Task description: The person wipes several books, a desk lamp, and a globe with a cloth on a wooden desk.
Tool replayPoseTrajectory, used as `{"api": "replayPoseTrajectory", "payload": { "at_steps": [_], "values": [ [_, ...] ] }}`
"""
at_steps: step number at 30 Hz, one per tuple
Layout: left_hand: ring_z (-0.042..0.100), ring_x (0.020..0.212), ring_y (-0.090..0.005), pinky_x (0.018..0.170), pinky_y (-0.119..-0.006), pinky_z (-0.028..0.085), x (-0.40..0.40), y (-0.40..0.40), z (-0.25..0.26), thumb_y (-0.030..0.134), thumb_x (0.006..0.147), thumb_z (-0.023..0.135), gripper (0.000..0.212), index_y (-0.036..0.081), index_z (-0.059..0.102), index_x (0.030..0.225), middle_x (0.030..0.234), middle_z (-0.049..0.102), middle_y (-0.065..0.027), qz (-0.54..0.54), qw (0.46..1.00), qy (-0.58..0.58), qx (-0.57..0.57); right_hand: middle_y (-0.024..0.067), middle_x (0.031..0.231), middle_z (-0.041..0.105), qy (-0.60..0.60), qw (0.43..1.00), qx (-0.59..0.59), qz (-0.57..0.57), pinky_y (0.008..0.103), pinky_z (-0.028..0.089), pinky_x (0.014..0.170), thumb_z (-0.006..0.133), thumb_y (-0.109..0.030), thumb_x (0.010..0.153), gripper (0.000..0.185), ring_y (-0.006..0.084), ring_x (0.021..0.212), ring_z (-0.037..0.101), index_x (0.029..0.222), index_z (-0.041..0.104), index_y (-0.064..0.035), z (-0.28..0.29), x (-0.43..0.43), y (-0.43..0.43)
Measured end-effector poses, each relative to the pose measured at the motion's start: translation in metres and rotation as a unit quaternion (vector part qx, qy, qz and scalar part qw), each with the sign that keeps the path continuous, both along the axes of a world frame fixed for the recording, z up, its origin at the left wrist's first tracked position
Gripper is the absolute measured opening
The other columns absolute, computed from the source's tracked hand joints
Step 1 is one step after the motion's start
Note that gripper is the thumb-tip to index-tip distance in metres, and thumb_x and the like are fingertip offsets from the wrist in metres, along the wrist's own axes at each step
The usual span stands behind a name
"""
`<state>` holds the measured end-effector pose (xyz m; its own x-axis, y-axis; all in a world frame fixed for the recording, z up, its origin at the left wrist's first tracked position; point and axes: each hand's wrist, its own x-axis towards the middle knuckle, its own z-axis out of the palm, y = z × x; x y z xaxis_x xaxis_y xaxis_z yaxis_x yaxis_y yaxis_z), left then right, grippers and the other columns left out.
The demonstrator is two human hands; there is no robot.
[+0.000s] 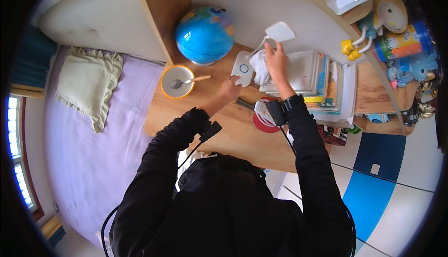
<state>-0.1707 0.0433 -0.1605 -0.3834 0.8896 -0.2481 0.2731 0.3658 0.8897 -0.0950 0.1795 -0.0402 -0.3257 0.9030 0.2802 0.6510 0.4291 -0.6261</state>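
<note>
My left hand (231, 88) rests its fingers at the near edge of the white base (244, 68) of a desk lamp, which has a round ring mark on top. Above and to the right, my right hand (276, 61) is at a white cloth (259, 67), with its index finger and thumb raised near the lamp's thin stem. The white lamp head (280, 31) stands above the hand. How firmly the right hand holds the cloth is partly hidden. A bowl with an orange rim (177, 66) holds a spoon (201, 78) with a wooden handle, left of my left hand.
A blue globe (204, 36) stands behind the bowl on the wooden desk (210, 124). Stacked books and papers (304, 73) lie right of my right hand. Nearer are a red round object (267, 125) and a white cable. Shelves with toys rise at right; a bed with a pillow (87, 82) is at left.
</note>
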Motion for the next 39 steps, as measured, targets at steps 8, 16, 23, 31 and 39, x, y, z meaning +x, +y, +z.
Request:
{"api": "replayPoseTrajectory", "payload": {
  "at_steps": [8,16,23,31,39],
  "values": [
    [0.059,0.09,-0.0179,0.076,-0.027,0.046,-0.099,-0.149,0.056,-0.006,0.081,0.048,0.028,0.005,0.06,0.103,0.099,0.063,-0.0073,0.156,0.953,0.081,0.245,0.0074,0.071,0.063,0.003,0.937,-0.315,0.148,0.0247,0.043,0.052,0.056,-0.033,0.085,0.035,0.0091,0.057,0.056,0.096,0.064,-0.0013,-0.033,0.04,-0.091],
    [0.052,0.108,-0.0234,0.083,-0.032,0.046,-0.196,-0.185,-0.03,0.015,0.089,0.048,0.044,0.003,0.037,0.13,0.116,0.054,-0.0129,0.214,0.976,-0.031,0.013,0.0146,0.082,0.065,0.056,0.832,-0.502,0.232,0.0307,0.047,0.067,0.055,-0.037,0.083,0.044,0.0203,0.075,0.063,0.099,0.058,0.004,-0.149,-0.059,-0.166],
    [0.06,0.092,-0.0222,0.076,-0.035,0.053,-0.188,-0.172,-0.022,0.015,0.091,0.045,0.047,0.005,0.03,0.134,0.108,0.056,-0.0122,0.179,0.943,-0.28,-0.006,0.0161,0.083,0.064,0.09,0.895,-0.399,0.179,0.0376,0.046,0.066,0.049,-0.034,0.084,0.038,0.0298,0.074,0.061,0.1,0.057,0.0002,-0.182,-0.095,-0.186],
    [0.062,0.087,-0.0226,0.071,-0.035,0.056,-0.149,-0.158,-0.021,0.007,0.09,0.043,0.041,0.0,0.033,0.13,0.097,0.059,-0.0145,0.153,0.95,-0.27,-0.013,0.0192,0.076,0.062,0.034,0.94,-0.334,0.067,0.0407,0.046,0.062,0.049,-0.026,0.08,0.03,0.034,0.072,0.061,0.095,0.059,-0.0026,-0.149,-0.053,-0.193],
    [0.062,0.086,-0.0236,0.074,-0.036,0.055,-0.079,-0.121,-0.031,0.009,0.089,0.047,0.041,0.001,0.036,0.127,0.098,0.058,-0.0148,0.096,0.947,-0.306,0.0,0.018,0.079,0.062,-0.011,0.962,-0.271,0.032,0.0417,0.046,0.063,0.049,-0.028,0.079,0.028,0.0352,0.073,0.06,0.096,0.06,-0.0077,-0.126,0.03,-0.173]
  ]
}}
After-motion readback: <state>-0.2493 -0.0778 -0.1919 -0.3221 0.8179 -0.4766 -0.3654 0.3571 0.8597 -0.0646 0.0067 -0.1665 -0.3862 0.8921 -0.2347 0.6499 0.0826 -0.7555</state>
